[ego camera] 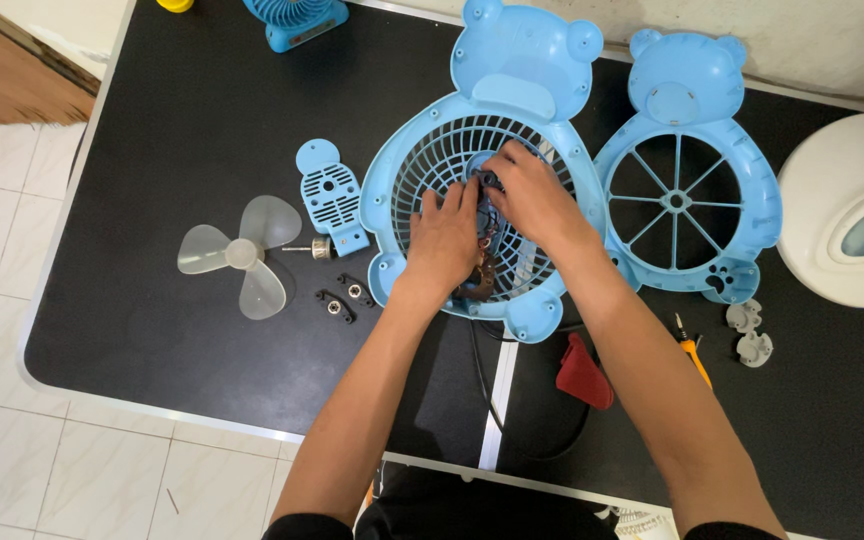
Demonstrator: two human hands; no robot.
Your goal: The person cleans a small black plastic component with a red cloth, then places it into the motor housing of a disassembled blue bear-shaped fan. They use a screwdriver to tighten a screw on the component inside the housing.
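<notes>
Both your hands are down on the blue bear-shaped fan housing, which lies flat on the black table, ears pointing away from you, feet toward you. Its long axis runs straight out from your chest.

Left hand: laid over the lower left of the round grille, fingers curled toward the hub. Whether it pinches anything, you cannot tell from here.

Right hand: over the hub at grille centre, fingers bunched down onto a small dark part there. It is the nearer hand to the hub; the left sits just beside and below it.

Brown motor windings show under the left wrist; a dark cord trails toward you.

Round about: front bear-shaped cover just to the right; translucent fan blade, small vented blue cover and black clips to the left. Red cloth, orange-handled screwdriver and white knobs near the right forearm.
</notes>
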